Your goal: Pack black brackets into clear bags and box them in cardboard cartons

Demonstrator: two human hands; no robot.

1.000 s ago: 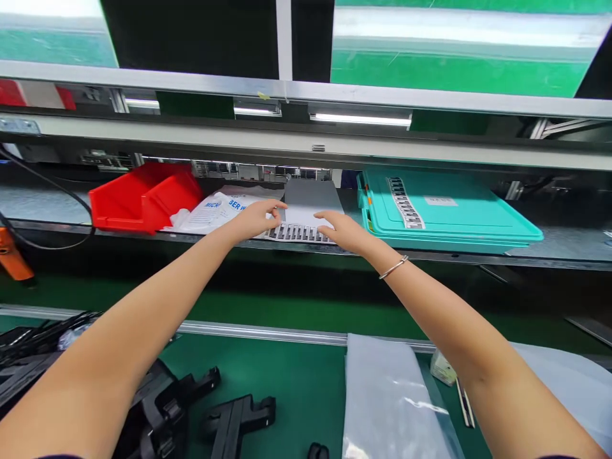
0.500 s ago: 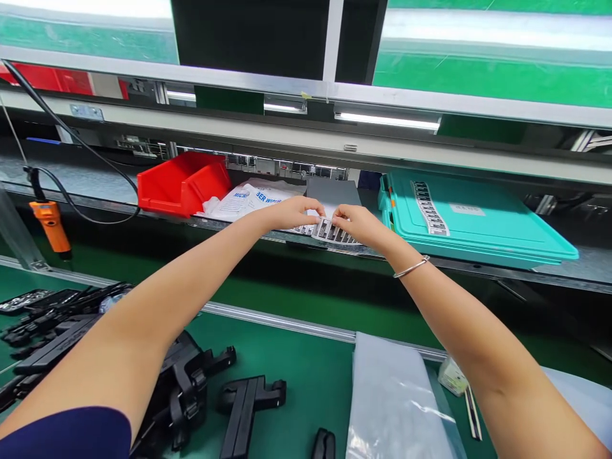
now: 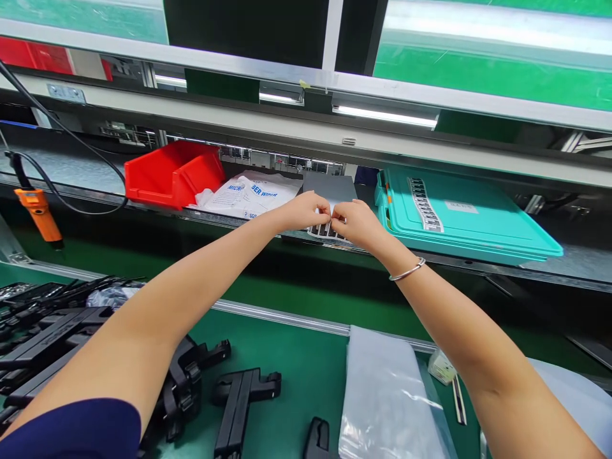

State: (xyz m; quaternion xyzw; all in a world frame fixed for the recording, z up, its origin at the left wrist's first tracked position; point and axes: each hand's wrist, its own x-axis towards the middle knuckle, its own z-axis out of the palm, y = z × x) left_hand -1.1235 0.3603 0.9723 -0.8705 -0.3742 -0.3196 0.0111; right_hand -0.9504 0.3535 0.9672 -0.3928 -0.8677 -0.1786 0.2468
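Note:
Both hands meet over the shelf edge, fingers pinched at a white strip of black labels (image 3: 327, 231). My left hand (image 3: 306, 211) is closed at the strip's left part, thumb and forefinger together. My right hand (image 3: 357, 222), with a bangle on its wrist, pinches at the strip from the other side, fingertips almost touching the left ones. The hands cover much of the strip, so any single label between the fingertips is too small to make out. Behind them lies a grey flat box (image 3: 329, 185).
On the shelf are a red bin (image 3: 162, 175), a white wiper bag (image 3: 253, 194) and a teal case (image 3: 468, 210) bearing another label strip (image 3: 424, 204). An orange tool (image 3: 41, 213) hangs left. Below are black plastic parts (image 3: 239, 408) and clear plastic bags (image 3: 387, 395).
The hands have drawn closer together over the strip, and less of it shows to either side. The view has shifted slightly, so the surroundings sit a little further left and higher.

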